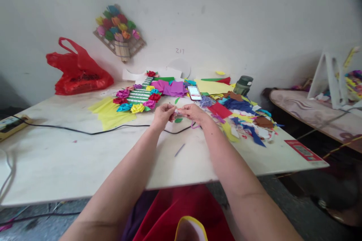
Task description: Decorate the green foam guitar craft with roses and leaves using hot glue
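The left hand (pixel 164 116) and right hand (pixel 194 113) both have fingers pinched on a small piece (pixel 177 111), perhaps paper; a green leaf (pixel 178 120) lies near them on the table (pixel 113 165).

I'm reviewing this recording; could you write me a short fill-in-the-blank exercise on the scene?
1. The plastic bag at the back left of the table is ____ in color.
2. The hand nearer the phone is the person's ____ one.
3. The cable crossing the table near both hands is ____ in color.
4. The colorful flower bunch hangs on the ____.

Missing words: red; right; black; wall.
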Demonstrator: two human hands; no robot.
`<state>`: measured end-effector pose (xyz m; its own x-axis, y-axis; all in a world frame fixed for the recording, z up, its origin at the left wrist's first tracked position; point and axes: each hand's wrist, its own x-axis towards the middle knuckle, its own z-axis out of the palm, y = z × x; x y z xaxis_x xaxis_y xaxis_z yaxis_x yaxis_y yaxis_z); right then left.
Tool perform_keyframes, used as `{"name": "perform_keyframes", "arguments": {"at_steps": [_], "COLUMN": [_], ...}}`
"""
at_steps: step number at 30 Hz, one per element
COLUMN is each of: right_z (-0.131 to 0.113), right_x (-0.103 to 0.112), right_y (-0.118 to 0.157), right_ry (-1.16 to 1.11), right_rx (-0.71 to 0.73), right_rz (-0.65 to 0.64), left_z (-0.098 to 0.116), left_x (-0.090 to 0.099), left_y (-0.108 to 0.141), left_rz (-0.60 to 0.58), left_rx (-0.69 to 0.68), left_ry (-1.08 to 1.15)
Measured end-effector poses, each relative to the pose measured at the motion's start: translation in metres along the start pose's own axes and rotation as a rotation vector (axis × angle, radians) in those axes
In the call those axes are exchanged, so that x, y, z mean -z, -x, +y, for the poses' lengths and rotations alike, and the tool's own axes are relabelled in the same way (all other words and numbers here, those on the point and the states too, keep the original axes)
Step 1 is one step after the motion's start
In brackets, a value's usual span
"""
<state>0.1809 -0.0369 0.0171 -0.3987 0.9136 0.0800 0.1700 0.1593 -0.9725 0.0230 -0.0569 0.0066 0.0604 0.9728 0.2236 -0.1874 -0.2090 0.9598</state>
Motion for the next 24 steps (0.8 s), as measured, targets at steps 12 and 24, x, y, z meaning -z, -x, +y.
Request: {"name": "perform_keyframes", "arguments": {"at_steps": [12, 24], "right_z": [-0.002, -0.019], "right_x": [0.006, 0.011], "right_y": [0.008, 0.022], "right_ry": [0.009, 0.132], "right_rx": [-0.149, -0.24], "right_rz": [-0.123, -0.345], "left_z": [0.013, 0.008], "left_x": [0.012, 0.023], "left_y": [-0.002, -0.006], "left_rz": [-0.043, -0.095], "left_rx": [-0.043, -0.021], "left_ry": [-0.247, -0.457]}}
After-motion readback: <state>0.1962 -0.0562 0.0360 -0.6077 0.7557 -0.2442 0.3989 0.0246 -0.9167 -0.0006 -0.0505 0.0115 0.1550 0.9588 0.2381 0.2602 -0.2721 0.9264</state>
